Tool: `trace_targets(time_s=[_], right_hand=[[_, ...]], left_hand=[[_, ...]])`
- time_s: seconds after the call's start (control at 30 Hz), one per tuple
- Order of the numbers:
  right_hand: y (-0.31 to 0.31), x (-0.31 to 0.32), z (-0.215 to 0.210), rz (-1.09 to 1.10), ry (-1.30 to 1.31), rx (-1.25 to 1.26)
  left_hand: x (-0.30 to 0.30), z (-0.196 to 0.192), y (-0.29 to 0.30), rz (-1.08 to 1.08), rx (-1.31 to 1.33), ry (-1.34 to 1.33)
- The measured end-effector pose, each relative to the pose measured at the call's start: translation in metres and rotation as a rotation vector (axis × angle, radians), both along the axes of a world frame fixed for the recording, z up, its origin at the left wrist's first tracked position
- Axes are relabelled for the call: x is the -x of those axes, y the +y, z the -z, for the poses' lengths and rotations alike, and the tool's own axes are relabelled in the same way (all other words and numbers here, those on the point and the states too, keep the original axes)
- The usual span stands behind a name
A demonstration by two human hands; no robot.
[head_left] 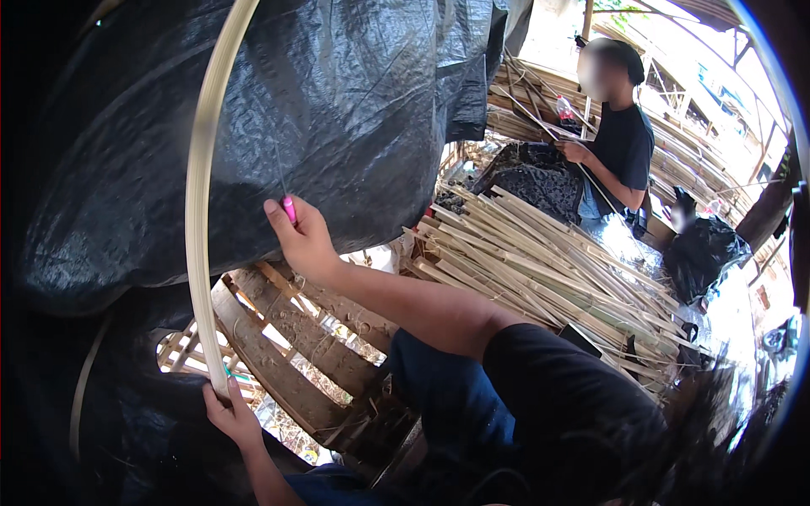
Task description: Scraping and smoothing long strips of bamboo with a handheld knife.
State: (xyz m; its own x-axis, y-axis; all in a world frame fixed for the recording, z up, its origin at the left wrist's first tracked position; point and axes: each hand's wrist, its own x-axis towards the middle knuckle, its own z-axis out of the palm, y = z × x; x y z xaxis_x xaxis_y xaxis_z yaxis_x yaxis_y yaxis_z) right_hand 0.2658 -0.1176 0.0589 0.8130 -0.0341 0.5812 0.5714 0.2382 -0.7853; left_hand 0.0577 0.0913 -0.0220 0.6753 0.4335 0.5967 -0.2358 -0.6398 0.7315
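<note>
A long, pale bamboo strip (201, 160) curves from the top edge down to my left hand (232, 419), whose fingers are closed round its lower end. A small teal bit shows beside those fingertips. Up and to the right, apart from the strip, my right hand (305, 240) is closed on a thin tool with a pink handle (289, 210). A narrow shaft or blade seems to rise from the handle; its exact kind is unclear. Behind both hands hangs a large black plastic sheet (354, 110).
Below my right arm is a slatted wooden surface (312, 363) with gaps. To the right lies a big pile of split bamboo strips (540, 261). Beyond it, a person (620, 143) in a dark shirt handles a long strip. A black plastic bag (707, 253) stands at far right.
</note>
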Motion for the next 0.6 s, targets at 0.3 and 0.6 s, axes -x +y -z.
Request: trace_targets(time_s=[0.3, 0.6], right_hand=[[-0.004, 0.026, -0.021, 0.063, -0.462, 0.003], [-0.004, 0.023, -0.005, -0.249, 0.009, 0.165]], left_hand=[[-0.028, 0.009, -0.015, -0.01, -0.033, 0.077], [-0.026, 0.018, -0.015, 0.06, -0.127, 0.279]])
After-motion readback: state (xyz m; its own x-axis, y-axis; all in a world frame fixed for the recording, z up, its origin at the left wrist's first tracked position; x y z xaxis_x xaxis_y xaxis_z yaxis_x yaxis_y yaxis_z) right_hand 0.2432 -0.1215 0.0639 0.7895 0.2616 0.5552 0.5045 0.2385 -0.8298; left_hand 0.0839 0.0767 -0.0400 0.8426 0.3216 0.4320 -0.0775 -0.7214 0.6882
